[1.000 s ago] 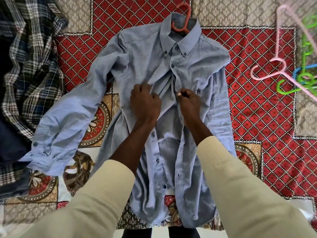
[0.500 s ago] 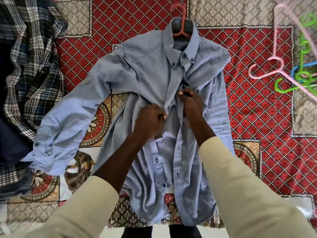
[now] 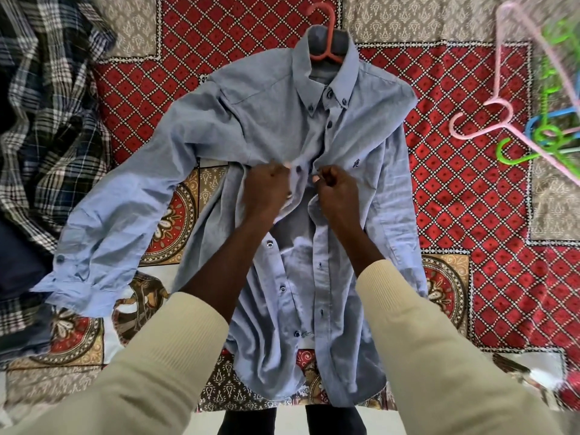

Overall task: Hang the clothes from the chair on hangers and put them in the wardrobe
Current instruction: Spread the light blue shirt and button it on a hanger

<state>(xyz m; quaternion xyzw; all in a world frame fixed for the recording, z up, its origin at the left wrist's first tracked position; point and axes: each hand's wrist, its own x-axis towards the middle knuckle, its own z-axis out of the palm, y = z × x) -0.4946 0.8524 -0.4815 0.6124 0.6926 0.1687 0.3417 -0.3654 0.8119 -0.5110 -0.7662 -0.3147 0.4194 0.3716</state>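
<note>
Shirt on hanger, hands pinching placket

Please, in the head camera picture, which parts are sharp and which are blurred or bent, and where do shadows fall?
Head view: the blue shirt and both hands, left hand and right hand, are sharp; the pink hanger and green hangers near the right edge look smeared; the wide lens curves the edges; soft shadow lies inside the open shirt front below the hands.
</note>
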